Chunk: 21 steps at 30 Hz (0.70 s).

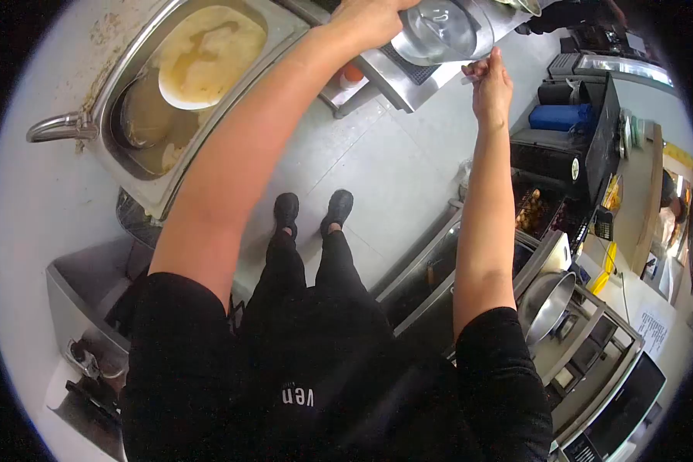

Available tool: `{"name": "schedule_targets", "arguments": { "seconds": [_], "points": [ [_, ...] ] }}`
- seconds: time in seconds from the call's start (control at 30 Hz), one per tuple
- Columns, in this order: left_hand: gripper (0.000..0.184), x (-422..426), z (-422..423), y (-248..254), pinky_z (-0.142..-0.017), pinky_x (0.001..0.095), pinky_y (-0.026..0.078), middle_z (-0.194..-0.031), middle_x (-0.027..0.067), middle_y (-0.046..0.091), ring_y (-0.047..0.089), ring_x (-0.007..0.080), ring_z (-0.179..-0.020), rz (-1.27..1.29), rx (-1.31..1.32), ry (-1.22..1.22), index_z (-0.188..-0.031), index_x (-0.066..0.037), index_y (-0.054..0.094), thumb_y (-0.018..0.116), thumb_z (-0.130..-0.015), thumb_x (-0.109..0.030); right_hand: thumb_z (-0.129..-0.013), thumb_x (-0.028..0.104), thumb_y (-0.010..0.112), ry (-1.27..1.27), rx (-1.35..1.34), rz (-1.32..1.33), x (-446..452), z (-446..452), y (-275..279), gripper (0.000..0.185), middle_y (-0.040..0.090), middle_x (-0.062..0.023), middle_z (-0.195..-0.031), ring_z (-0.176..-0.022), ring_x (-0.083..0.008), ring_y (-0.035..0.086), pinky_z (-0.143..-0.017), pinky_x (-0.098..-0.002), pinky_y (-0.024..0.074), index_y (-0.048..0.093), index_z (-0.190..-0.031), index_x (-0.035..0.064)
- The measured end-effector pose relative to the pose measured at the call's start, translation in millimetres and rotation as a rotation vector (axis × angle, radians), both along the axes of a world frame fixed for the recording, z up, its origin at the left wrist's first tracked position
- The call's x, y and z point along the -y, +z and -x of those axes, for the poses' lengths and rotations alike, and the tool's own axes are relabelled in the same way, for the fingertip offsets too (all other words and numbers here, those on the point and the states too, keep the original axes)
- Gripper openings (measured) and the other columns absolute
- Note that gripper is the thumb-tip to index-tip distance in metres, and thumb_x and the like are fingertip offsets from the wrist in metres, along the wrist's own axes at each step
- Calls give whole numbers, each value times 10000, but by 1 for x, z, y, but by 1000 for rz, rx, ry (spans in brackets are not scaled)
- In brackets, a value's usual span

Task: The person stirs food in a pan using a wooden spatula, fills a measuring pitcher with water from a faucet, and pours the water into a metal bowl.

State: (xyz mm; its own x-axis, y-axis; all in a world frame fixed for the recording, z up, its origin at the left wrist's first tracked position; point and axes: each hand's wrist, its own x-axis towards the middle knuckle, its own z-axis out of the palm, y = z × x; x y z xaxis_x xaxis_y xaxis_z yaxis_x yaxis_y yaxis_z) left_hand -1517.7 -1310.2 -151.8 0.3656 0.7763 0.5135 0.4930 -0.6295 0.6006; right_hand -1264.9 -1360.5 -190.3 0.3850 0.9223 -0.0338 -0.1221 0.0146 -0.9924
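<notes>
A clear, see-through container (456, 48) with a rounded rim is at the top of the view, over the end of a steel counter (431, 91). My left hand (368, 23) is closed at its left side, with some fingers cut off by the frame's top edge. At the container's lower right edge, my right hand (491, 86) grips with the thumb raised along the rim and the other fingers curled. A dark perforated mat (417, 71) lies beneath the container. What is inside the container, if anything, I cannot make out.
Left is a sink (179, 179) of cloudy brownish water, with a white dish (179, 102) in it and a tap (58, 127). Right are black crates of food (533, 209), a blue bundle (560, 117) and a steel bowl (548, 312). A dark-clothed person (570, 15) stands at upper right.
</notes>
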Motion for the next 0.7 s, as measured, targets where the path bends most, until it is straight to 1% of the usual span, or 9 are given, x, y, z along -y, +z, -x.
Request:
{"name": "schedule_targets", "arguments": {
  "seconds": [0.17, 0.23, 0.27, 0.37, 0.43, 0.5, 0.53, 0.63, 0.7],
  "points": [
    [415, 8, 4, 13, -953, 389, 400, -1212, 165, 543, 499, 335, -1122, 72, -76, -4, -1164, -59, 576, 438, -774, -28, -905, 404, 510, 56, 108, 8, -5, -13, -9, 422, 518, -27, -664, -650, -116, 488, -631, -241, 404, 551, -733, 21],
    [468, 3, 0, 1, -896, 431, 415, -1270, 59, 524, 534, 280, -1098, 23, -169, 44, -1216, -108, 544, 437, -765, -44, -903, 413, 509, 22, 80, -13, -3, -2, 1, 441, 524, -28, -664, -639, -115, 489, -600, -237, 382, 560, -705, 22],
    [503, 3, -2, 7, -956, 364, 410, -1234, 52, 545, 531, 266, -1100, 73, -187, 55, -1203, -136, 559, 404, -746, 5, -903, 409, 511, 5, 95, 12, -1, -2, 2, 438, 525, -27, -663, -629, -116, 487, -597, -239, 383, 561, -707, 21],
    [497, 4, 0, 22, -958, 361, 408, -1231, 56, 546, 525, 263, -1110, 110, -255, 36, -1198, -137, 565, 406, -748, 1, -905, 381, 511, -52, 90, 50, -5, -3, 0, 407, 512, -18, -650, -592, -115, 470, -579, -245, 379, 571, -728, 19],
    [487, -2, -1, 17, -982, 362, 386, -1234, 77, 541, 509, 273, -1130, 146, -223, -22, -1199, -93, 556, 399, -748, 1, -908, 347, 500, 106, -73, -21, -13, -19, -21, 363, 492, -6, -629, -571, -106, 443, -554, -250, 360, 563, -731, 36],
    [468, 4, -2, 21, -1011, 342, 360, -1245, 141, 518, 495, 289, -1151, 197, -161, -70, -1205, -36, 531, 399, -760, 24, -911, 318, 486, 12, 96, -58, -5, -6, -18, 320, 445, 10, -592, -537, -96, 394, -525, -252, 329, 535, -708, 76],
    [447, 6, -3, 22, -1006, 338, 365, -1239, 163, 517, 499, 295, -1151, 215, -113, -98, -1203, -17, 528, 391, -780, 27, -915, 306, 479, -87, -248, -54, 1, 9, -7, 303, 409, 19, -577, -517, -92, 357, -507, -252, 308, 498, -682, 113],
    [350, 34, -8, 48, -984, 337, 387, -1199, 180, 552, 519, 280, -1144, 221, 13, -152, -1175, -2, 548, 417, -851, 0, -908, 324, 508, -229, -414, -122, 31, 26, -2, 416, 349, 14, -475, -457, -119, 333, -466, -266, 270, 415, -540, 153],
    [313, 48, -16, 43, -956, 356, 414, -1154, 209, 565, 542, 321, -1094, 173, 99, -214, -1113, 34, 576, 433, -841, -24, -889, 298, 562, -252, -574, -135, 67, 22, 6, 331, 350, 19, -473, -435, -105, 303, -453, -257, 250, 456, -622, 134]
  ]
}}
